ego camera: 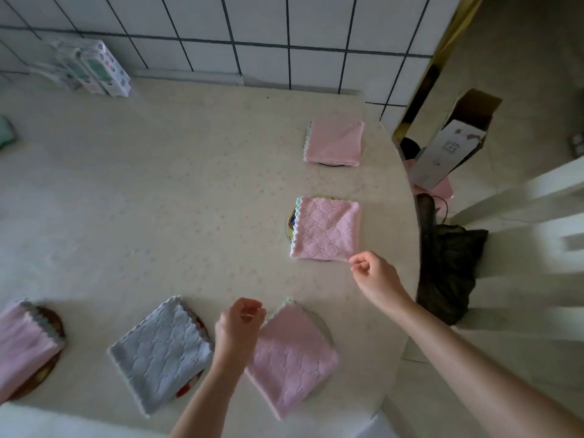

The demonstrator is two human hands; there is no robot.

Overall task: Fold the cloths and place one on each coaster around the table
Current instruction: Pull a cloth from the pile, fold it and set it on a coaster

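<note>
right hand grip pinched, touching corner of quilted pink folded cloth near right surface edge | left hand grip curled, empty, between grey folded cloth and pink cloth | surface centre bare

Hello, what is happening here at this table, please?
A person is laying folded cloths on coasters around the table. Five cloths already lie there, four pink and one grey cloth. The right hand is at a corner of the middle pink cloth. The left hand hovers by the near pink cloth, holding nothing.
</note>
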